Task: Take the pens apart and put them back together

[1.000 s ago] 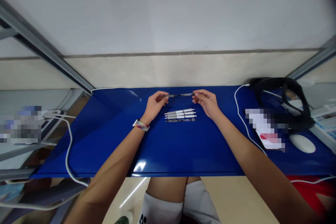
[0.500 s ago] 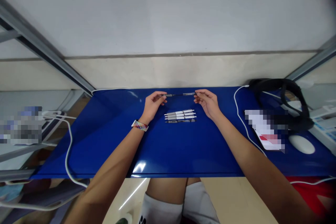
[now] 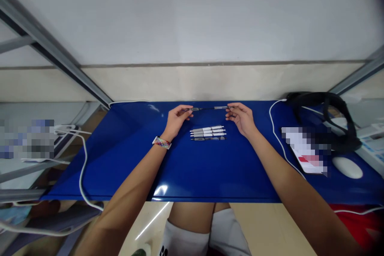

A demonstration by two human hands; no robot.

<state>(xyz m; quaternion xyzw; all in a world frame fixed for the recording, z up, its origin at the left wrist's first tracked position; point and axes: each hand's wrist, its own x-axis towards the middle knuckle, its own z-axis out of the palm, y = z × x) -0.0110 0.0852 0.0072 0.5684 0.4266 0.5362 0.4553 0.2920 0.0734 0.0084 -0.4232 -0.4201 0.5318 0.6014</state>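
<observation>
Blue table (image 3: pixel 192 172) top, glossy. Left hand (image 3: pixel 177 118) and right hand (image 3: pixel 242 118) each pinch one end of slim dark pen (image 3: pixel 207 108), held level above table, just behind row of pens (image 3: pixel 208 132). Fingers closed narrow on pen ends. Step in hand, by judgement: pen being pulled apart or pushed together along its length; next move calls for straight, steady grip at both ends. Count: one pen in hands; four in row, three white, one dark. One mouse (image 3: pixel 347 167), one white cable (image 3: pixel 277 136), black strap (image 3: pixel 324 106) at right.

Glossy smooth blue table (image 3: pixel 195 176) reflects light; the white pens (image 3: pixel 208 133) look plastic.
</observation>
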